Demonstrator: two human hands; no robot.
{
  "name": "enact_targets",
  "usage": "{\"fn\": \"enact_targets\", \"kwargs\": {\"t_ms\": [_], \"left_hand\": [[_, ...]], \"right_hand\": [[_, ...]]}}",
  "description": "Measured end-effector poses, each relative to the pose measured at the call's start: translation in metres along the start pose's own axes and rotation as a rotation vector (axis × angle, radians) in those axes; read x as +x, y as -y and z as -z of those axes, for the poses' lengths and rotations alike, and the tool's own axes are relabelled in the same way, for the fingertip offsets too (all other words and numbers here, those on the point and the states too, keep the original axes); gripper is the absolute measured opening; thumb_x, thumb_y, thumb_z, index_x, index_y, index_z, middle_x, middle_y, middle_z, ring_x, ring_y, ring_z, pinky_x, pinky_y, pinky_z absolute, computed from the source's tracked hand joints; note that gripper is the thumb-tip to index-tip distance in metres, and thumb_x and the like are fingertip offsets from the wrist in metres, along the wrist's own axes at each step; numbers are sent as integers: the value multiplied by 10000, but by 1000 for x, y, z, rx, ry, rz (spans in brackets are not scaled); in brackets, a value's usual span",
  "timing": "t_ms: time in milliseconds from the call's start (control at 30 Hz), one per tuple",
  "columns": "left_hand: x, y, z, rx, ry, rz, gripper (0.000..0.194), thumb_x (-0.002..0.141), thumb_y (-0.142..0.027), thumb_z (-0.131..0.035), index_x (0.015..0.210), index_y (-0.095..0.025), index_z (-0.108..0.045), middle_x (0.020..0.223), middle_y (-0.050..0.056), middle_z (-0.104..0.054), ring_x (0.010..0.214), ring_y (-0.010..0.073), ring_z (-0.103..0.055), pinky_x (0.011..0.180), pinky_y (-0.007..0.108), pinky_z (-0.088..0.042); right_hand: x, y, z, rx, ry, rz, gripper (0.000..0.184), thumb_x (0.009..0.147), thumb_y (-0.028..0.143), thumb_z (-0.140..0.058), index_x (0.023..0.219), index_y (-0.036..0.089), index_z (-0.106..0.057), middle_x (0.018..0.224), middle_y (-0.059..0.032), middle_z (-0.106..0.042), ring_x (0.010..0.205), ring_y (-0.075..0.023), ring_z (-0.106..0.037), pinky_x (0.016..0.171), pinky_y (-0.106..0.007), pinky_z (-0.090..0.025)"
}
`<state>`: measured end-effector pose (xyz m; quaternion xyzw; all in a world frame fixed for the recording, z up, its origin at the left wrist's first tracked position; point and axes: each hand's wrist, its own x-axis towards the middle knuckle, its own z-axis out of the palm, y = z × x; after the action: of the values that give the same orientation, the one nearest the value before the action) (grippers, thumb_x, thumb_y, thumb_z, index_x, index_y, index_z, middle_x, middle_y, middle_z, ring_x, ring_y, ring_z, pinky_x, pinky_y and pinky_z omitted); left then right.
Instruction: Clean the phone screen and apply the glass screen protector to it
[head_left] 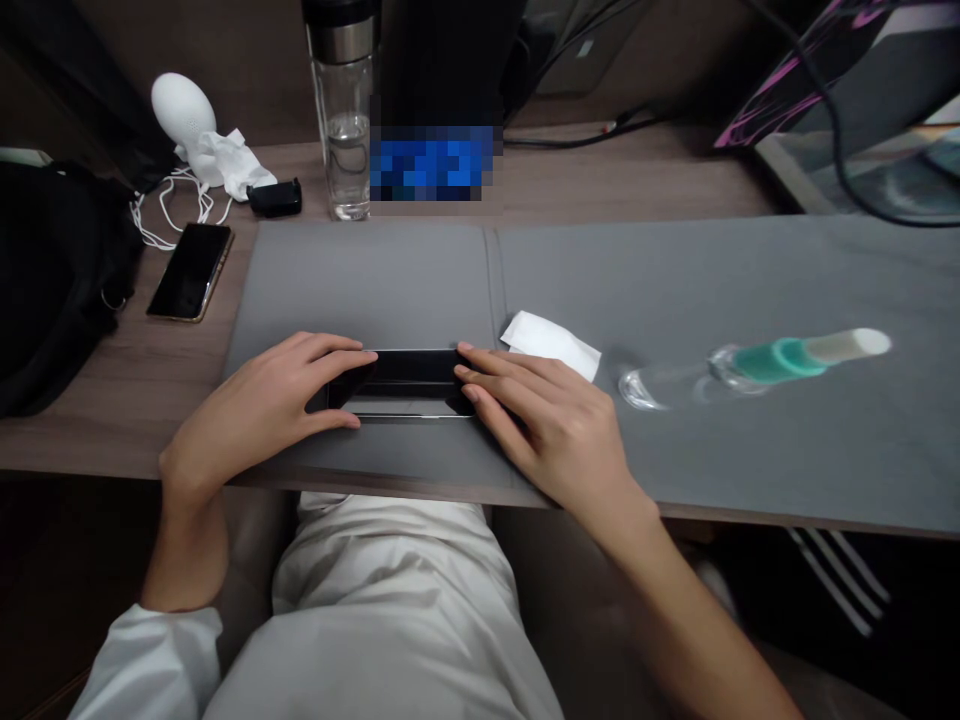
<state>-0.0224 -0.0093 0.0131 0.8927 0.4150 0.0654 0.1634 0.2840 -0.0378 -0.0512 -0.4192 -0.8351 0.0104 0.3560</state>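
Note:
A black smartphone [412, 382] lies sideways on the grey desk mat [360, 275], its glossy screen facing up. My left hand [274, 395] holds the left end, with the fingers along the far edge and the thumb by the near edge. At the other end, my right hand [555, 415] has its fingertips on the phone, and its palm covers that corner. Just beyond the right hand lies a folded white wipe or paper [553, 342]. Farther right, a clear bottle with a green neck and pale cap [780, 360] rests on the mat, blurred.
A second phone [191, 272] lies left of the mat, near a black bag [60, 270]. Behind are a white rounded device [184, 110], crumpled tissue [232, 165], a small black object [275, 198] and a glass water bottle [349, 150]. A black cable [832, 140] hangs at the right.

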Motion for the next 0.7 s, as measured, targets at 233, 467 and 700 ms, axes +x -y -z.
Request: {"fn": "enact_targets", "kwargs": {"t_ms": [233,467,700], "left_hand": [[1,-1,0,13,-3,-11,568,1038,-485,-685,1551,-297,-533,1540,69,-617,1405,280,-584,1174,445,-492],[0,-3,-1,20,-6,-10,554,1053,-443,-668,1566,-303,-512,1512,80,-622,1369,287,-603,1144,449,-507],[0,-5,0,27,-10,-15,567,1048,-402,-682,1571,-283,-498,1446,82,-641,1315,277,-622,1108,425,-516]], "right_hand": [[0,0,0,13,12,-16,176,1066,192,-611,1164,228,-752,1323,-86,-790,1134,-263,-778,961,-451,-618],[0,0,1,26,13,-25,202,1048,177,-626,1182,236,-766,1328,-84,-787,1141,-278,-780,967,-467,-631],[1,1,0,4,1,-4,191,1044,166,-634,1175,221,-761,1308,-94,-795,1130,-281,-785,953,-460,-634]]}}
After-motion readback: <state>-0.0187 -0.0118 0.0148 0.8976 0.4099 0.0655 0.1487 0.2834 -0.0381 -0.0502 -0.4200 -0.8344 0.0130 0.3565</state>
